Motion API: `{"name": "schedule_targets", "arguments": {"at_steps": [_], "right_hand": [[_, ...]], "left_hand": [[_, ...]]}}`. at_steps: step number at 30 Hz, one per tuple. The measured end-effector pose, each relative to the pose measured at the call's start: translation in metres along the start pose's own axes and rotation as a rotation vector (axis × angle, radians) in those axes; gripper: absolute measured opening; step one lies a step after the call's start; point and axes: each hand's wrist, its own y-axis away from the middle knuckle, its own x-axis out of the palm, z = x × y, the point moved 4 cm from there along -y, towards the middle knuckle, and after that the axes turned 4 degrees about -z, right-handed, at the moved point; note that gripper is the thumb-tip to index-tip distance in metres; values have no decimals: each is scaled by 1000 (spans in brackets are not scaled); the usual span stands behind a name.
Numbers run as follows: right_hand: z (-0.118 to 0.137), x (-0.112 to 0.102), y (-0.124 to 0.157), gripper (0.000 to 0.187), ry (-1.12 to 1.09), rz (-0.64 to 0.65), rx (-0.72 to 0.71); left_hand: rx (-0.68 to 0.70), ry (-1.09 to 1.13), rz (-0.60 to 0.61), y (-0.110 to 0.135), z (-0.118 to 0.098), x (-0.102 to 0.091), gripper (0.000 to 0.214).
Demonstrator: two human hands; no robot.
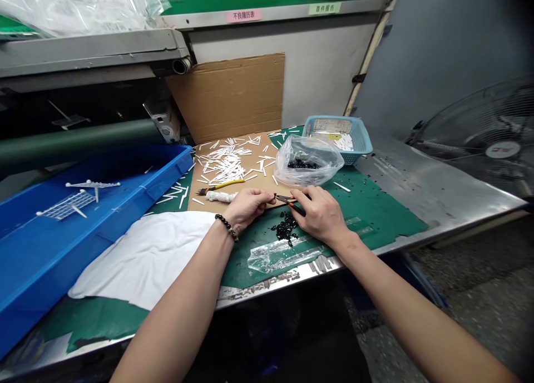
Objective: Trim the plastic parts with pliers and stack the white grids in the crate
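Observation:
My right hand (319, 213) is closed around a pair of side cutters (297, 206) with orange and black handles; their jaws point left. Facing it, my left hand (250, 207), with a dark beaded bracelet at the wrist, pinches a small dark piece (275, 195) at the cutters' tip. Its exact shape is too small to tell. Just below the hands lies a pile of small black parts (285, 227) on the green mat (246, 269). A clear plastic bag (308, 171) holding more black parts stands behind my right hand.
White sticks (227, 163) are heaped on cardboard (261, 174) beside a yellow-handled tool (225, 185). A blue bin (104, 227) with white plastic frames stands left, near a white cloth (154, 255). A light-blue basket (359, 143) sits behind the bag. A fan (496, 143) is at right.

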Motion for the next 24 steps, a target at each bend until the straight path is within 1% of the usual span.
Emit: {"name": "schedule_targets", "arguments": {"at_steps": [6,14,20,24], "right_hand": [[1,-1,-2,35,39,32,-15],[0,5,3,20,61,64,7],[-1,4,5,20,10,60,54],[-2,5,5,21,-26,38,87]], "left_hand": [[25,-8,-13,2,3,2,20],[28,14,9,3,4,5,19],[10,42,51,0,5,5,19],[-12,101,47,-1,5,4,14]]}}
